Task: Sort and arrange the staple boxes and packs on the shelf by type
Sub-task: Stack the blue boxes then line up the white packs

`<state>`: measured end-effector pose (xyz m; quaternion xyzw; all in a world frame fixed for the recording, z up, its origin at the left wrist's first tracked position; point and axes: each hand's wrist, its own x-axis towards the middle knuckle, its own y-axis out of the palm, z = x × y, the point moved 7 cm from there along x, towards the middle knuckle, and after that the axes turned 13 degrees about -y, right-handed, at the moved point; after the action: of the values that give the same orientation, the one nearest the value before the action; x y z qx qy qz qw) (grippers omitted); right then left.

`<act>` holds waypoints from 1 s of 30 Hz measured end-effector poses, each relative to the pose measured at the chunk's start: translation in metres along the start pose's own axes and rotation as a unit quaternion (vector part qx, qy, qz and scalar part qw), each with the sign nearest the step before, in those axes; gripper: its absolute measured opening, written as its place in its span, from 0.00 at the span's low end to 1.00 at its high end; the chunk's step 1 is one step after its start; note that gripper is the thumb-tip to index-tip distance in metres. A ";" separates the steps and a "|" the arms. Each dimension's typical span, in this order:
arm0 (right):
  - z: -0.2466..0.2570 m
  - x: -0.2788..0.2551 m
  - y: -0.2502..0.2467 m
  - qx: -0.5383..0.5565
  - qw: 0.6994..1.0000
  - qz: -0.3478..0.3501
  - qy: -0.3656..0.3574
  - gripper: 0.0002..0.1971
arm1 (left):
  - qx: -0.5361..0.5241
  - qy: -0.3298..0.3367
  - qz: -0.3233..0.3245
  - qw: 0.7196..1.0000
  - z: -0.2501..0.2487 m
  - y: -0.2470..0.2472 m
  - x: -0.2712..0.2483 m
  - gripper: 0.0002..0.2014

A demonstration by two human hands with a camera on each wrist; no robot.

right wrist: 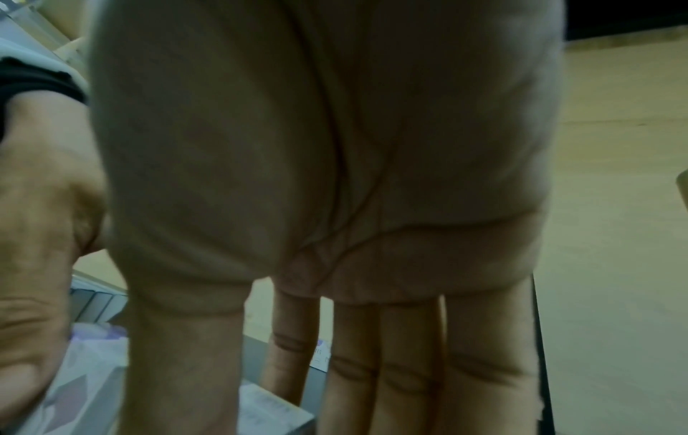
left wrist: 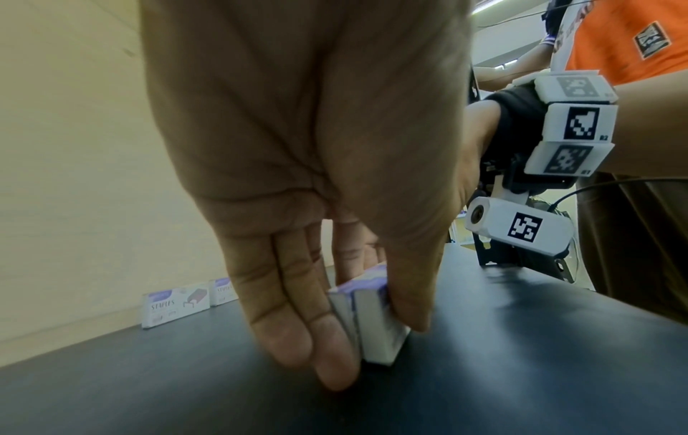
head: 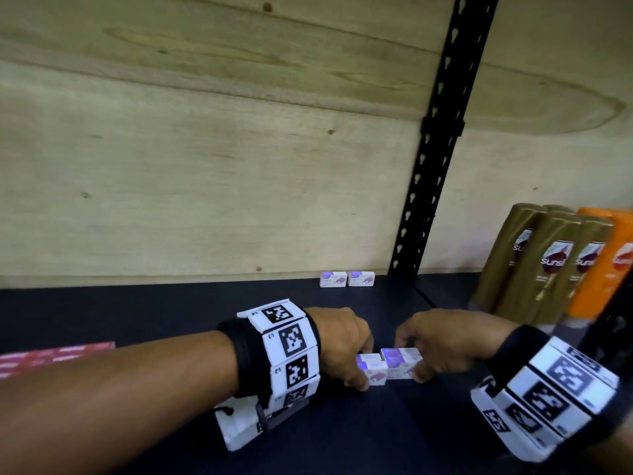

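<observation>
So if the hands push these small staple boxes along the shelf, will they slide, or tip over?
The staple boxes stand on narrow edges, so they may tip. The dark shelf looks smooth, so a low push probably slides them. They look like stiff card, pinched by the left hand and right hand without visibly denting.

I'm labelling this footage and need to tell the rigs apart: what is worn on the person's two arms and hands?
Both hands, left hand and right hand, are bare, with no gloves or sleeves over the forearms. Each wrist carries a black strap under a band of white blocks printed with black square codes. Under the right wrist hangs a small white camera bearing a code, with a thin black cable behind it.
</observation>
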<state>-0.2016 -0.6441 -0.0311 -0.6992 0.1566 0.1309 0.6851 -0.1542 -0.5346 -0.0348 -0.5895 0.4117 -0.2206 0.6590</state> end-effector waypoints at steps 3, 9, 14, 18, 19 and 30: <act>0.000 -0.001 -0.001 -0.003 1.000 -0.009 -0.005 0.16 | 0.004 -0.008 -0.014 1.000 -0.002 0.000 0.003 0.15; 0.000 -0.003 0.000 0.005 1.000 -0.010 -0.005 0.16 | 0.003 -0.017 -0.017 1.000 -0.002 0.000 0.005 0.16; 0.001 -0.005 0.001 0.005 1.000 -0.007 -0.003 0.16 | 0.001 -0.023 -0.013 1.000 -0.001 0.003 0.007 0.15; 0.004 -0.007 0.001 -0.003 1.000 -0.015 -0.005 0.16 | 0.012 -0.023 -0.017 1.000 -0.004 0.003 0.005 0.17; 0.005 -0.007 0.000 -0.006 1.000 -0.013 -0.005 0.16 | 0.014 -0.024 -0.018 0.999 -0.004 0.002 0.005 0.17; 0.005 -0.007 0.000 0.007 0.999 0.043 0.019 0.27 | -0.014 -0.035 0.030 0.999 -0.001 0.001 0.005 0.23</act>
<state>-0.2081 -0.6384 -0.0285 -0.6895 0.2002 0.1458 0.6806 -0.1518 -0.5390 -0.0372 -0.5930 0.4094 -0.1743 0.6711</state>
